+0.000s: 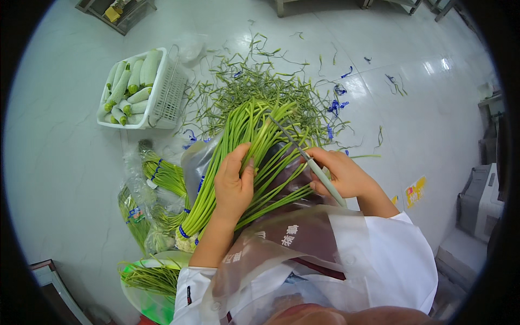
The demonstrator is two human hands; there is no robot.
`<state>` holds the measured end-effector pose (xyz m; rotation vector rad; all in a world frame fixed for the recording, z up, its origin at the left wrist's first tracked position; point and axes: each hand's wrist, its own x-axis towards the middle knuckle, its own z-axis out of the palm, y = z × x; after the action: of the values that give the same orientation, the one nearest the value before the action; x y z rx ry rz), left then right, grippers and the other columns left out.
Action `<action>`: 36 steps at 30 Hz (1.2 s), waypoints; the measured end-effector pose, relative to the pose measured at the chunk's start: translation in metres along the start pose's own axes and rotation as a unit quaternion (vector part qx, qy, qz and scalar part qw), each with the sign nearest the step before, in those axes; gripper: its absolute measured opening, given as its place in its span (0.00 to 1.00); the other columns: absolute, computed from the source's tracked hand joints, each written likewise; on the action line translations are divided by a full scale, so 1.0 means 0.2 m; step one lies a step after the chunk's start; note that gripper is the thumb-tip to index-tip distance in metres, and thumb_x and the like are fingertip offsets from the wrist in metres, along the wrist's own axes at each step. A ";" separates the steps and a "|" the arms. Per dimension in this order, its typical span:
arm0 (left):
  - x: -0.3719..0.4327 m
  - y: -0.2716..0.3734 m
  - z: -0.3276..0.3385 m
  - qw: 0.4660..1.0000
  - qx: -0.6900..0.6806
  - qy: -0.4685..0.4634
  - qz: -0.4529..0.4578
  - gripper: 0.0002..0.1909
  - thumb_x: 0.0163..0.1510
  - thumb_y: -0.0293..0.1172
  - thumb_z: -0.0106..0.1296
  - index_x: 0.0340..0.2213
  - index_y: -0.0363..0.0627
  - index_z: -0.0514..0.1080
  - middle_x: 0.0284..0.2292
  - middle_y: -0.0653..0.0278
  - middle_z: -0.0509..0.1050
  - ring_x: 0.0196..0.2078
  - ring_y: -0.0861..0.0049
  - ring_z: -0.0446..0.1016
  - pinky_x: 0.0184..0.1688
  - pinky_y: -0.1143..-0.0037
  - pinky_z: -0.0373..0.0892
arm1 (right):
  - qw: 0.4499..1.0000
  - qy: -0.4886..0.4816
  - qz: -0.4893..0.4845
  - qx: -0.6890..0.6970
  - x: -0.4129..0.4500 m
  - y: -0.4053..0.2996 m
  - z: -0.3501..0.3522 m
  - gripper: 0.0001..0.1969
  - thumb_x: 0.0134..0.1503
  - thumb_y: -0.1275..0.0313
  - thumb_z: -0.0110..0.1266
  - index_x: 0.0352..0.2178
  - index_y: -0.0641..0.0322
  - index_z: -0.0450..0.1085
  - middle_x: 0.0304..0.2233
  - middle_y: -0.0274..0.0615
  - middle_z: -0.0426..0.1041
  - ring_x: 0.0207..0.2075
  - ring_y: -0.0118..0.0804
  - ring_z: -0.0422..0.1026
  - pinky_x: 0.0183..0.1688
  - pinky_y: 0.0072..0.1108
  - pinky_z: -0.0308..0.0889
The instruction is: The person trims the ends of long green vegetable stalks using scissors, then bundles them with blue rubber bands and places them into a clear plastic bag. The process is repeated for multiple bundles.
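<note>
A large bunch of garlic scapes (235,138) lies across my lap, bound near its lower left end with a blue band (183,232). My left hand (235,180) grips the bunch around its middle. In my right hand (339,170) is a knife with a pale green handle (325,180); its dark blade points up and left, against the upper part of the bunch. Several loose stems fan out between my hands. Beyond the bunch, a heap of cut scape tips (260,81) covers part of the tiled floor.
At the upper left stands a white plastic basket (164,89) of net-wrapped zucchini. Bagged and banded scapes (166,174) lie left of me, above a green-and-white tub (130,284) holding more stems. Blue band scraps (335,106) are scattered rightwards. Grey-white equipment (483,203) stands far right.
</note>
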<state>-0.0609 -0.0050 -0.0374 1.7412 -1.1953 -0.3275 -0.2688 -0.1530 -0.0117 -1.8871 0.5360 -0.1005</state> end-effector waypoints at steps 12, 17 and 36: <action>-0.05 0.02 0.03 0.995 -0.046 -0.011 -0.090 0.07 0.60 0.27 0.42 0.38 0.36 0.63 0.30 0.55 0.73 0.18 0.81 0.67 0.22 0.79 0.66 | 0.991 0.015 0.087 -0.102 0.01 0.02 0.01 0.27 0.41 0.61 0.57 0.43 0.60 0.63 0.26 0.52 0.73 0.29 0.55 0.72 0.32 0.37 0.65; -0.05 0.02 0.07 0.987 -0.108 0.054 -0.110 0.07 0.62 0.30 0.40 0.36 0.38 0.58 0.30 0.56 0.72 0.17 0.84 0.66 0.20 0.82 0.64 | 0.986 -0.012 0.105 -0.125 0.00 0.00 -0.02 0.26 0.40 0.62 0.57 0.42 0.60 0.64 0.24 0.50 0.73 0.27 0.54 0.72 0.31 0.36 0.65; 0.02 0.00 -0.05 0.939 -0.287 -0.044 -0.186 0.17 0.55 0.29 0.52 0.44 0.38 0.61 0.29 0.63 0.70 0.19 0.84 0.63 0.19 0.85 0.61 | 0.968 0.037 -0.026 0.245 -0.01 0.11 -0.03 0.18 0.46 0.76 0.52 0.41 0.60 0.63 0.23 0.29 0.64 0.24 0.21 0.62 0.28 0.16 0.60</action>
<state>-0.0511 -0.0028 -0.0311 1.4250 -0.7158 -0.8951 -0.2802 -0.1633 -0.0278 -1.4169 0.4615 -0.3120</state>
